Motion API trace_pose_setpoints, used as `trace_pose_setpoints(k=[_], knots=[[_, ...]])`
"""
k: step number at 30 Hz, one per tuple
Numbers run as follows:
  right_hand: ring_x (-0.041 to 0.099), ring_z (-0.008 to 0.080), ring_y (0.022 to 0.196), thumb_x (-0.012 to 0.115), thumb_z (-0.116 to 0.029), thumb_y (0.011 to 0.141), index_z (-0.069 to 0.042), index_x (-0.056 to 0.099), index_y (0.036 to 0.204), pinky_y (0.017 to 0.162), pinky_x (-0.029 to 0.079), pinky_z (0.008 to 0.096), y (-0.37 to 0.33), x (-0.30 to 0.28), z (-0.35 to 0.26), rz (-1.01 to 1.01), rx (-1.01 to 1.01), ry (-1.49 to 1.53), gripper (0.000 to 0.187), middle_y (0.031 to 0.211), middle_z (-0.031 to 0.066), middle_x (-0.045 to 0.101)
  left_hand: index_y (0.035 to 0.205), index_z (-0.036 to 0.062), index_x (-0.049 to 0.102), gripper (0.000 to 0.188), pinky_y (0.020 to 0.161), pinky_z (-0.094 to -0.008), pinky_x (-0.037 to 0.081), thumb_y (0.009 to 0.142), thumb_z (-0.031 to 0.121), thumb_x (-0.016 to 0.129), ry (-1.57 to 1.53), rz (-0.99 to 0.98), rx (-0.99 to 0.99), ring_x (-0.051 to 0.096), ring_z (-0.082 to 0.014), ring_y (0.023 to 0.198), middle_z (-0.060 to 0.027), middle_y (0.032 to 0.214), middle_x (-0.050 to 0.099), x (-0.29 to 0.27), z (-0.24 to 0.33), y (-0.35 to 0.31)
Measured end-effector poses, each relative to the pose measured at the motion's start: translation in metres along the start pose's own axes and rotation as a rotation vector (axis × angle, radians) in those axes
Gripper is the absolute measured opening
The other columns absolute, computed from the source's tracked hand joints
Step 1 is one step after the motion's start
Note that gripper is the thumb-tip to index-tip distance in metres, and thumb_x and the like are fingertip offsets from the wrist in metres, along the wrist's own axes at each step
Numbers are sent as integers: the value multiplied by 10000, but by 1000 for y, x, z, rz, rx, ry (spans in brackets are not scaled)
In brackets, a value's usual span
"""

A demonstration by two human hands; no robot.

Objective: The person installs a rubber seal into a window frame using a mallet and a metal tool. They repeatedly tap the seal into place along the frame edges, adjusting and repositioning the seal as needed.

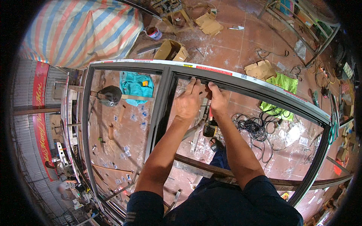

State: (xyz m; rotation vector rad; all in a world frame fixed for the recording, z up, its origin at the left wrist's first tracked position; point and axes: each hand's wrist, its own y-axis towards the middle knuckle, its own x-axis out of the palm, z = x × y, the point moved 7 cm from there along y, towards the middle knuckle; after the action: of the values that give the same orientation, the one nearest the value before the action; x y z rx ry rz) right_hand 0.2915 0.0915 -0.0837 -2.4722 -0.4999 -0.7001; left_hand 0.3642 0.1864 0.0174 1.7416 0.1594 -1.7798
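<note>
A dark grey metal window or door frame [160, 109] with an upright bar dividing it lies in front of me. My left hand [187, 103] is at the inner edge of its far rail, just right of the upright, fingers bent and pressed together. Close beside it, my right hand [219, 98] presses its bent fingers to the same edge. Anything pinched in the fingers is too small or hidden to make out. Below my hands, through the opening, a yellow and black tool [210, 129] shows near my foot.
A brown crossbar [279, 183] runs under the frame near my body. On the tiled floor lie a tangle of black cord [253, 127], a lime-green sheet [281, 83], a turquoise cloth [132, 86] and an open cardboard box [171, 51]. A striped tarp [81, 34] covers something at the far left.
</note>
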Motion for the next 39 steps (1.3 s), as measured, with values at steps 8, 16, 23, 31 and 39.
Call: trace_pose_setpoints(k=[8, 16, 23, 31, 39], knots=[[576, 141, 597, 733, -207, 893, 11, 705, 860, 546, 454, 289, -5, -7, 0, 23, 33, -41, 222, 747, 59, 670, 1309, 90, 658, 457, 744, -402, 633, 852, 70, 673, -30, -43, -41, 759, -320, 907, -108, 1351, 668, -2, -2, -3], [597, 156, 642, 688, -246, 909, -4, 694, 875, 569, 457, 298, 2, -22, 4, 73, 102, -11, 244, 785, 75, 678, 1317, 87, 659, 471, 756, -411, 629, 849, 34, 652, -23, -32, 10, 753, -344, 931, -111, 1346, 670, -12, 2, -2], [553, 130, 582, 718, -276, 935, -37, 680, 875, 540, 441, 286, -2, -25, -21, 127, 37, -107, 250, 745, 43, 635, 1254, 114, 687, 377, 771, -424, 620, 878, 132, 692, -52, -79, -80, 750, -336, 914, -101, 1291, 690, -3, 5, 8], [515, 103, 577, 717, -326, 962, -50, 688, 899, 532, 403, 263, -24, 19, -23, -96, 90, -156, 285, 797, 29, 650, 1256, 132, 682, 435, 714, -402, 620, 855, 280, 762, -136, 49, -84, 752, -297, 863, -79, 1277, 686, 9, -19, -5], [519, 110, 565, 662, -238, 946, -29, 676, 854, 516, 401, 282, -12, 27, 4, 14, 22, -86, 229, 748, 41, 637, 1287, 99, 660, 494, 698, -378, 623, 811, 200, 743, -192, 73, 25, 758, -273, 820, -82, 1362, 651, -4, -22, -5]])
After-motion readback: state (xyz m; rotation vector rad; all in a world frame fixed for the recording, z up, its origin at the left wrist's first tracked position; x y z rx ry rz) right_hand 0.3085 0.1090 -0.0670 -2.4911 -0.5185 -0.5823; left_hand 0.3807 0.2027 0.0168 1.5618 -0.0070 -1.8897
